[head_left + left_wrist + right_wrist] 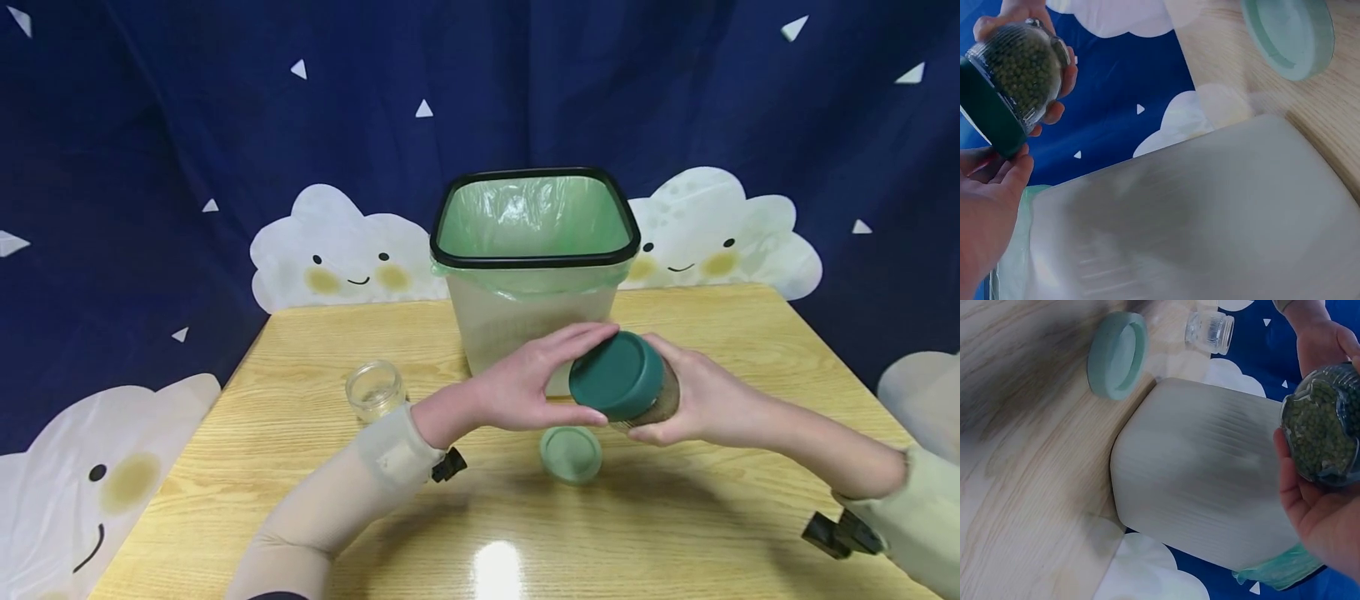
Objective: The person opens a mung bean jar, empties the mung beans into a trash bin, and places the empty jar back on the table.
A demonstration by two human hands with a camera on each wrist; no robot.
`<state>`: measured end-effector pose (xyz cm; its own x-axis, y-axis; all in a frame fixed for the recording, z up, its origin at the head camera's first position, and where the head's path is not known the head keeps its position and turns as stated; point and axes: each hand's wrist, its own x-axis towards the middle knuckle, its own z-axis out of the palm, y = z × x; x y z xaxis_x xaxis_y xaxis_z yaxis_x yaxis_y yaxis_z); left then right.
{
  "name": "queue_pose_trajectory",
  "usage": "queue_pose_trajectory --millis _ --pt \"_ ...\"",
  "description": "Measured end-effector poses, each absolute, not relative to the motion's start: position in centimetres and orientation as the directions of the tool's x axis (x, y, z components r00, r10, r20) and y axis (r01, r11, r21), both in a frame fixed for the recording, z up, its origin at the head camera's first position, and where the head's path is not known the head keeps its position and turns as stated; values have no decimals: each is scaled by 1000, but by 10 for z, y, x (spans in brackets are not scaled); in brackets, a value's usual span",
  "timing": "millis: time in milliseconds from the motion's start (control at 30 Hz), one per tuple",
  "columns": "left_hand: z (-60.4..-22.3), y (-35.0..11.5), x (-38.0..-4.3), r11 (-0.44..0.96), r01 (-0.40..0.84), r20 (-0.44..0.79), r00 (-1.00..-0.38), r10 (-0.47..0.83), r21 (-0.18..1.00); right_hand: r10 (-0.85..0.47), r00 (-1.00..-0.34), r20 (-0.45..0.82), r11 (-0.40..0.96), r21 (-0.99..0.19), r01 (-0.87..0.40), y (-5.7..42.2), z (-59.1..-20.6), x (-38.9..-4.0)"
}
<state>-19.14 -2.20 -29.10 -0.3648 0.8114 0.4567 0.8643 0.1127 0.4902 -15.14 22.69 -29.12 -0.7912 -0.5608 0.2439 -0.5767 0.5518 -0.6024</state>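
Between my two hands, above the table, a clear jar (1025, 70) of small green beans is held tilted, its dark green lid (613, 375) turned toward the left. My left hand (525, 379) grips that lid, thumb below and fingers above. My right hand (697, 392) holds the jar's glass body from the other side; in the right wrist view the beans (1319, 428) show through the base. Below them on the table lies a light green lid (571, 455). An uncovered glass jar (375, 389) stands to the left, near my left forearm.
A bin (517, 312) with a black rim and green liner bag stands just behind my hands at the table's far side. Under everything is a wooden table (600, 542). A dark blue curtain (480, 75) with clouds hangs behind it.
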Motion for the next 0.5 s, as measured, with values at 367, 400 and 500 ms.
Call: queue_pose_trajectory --millis 367,400,500 --pt "-288 -18 -188 252 823 436 -499 749 509 -515 -812 276 573 -594 -565 222 -290 -154" --pt "-289 -18 -188 262 817 436 -511 740 513 -512 -813 277 578 -589 -565 222 -290 -154" --pt "-289 -18 -186 265 807 444 -528 724 528 -506 -814 285 587 -577 -567 224 -290 -154"
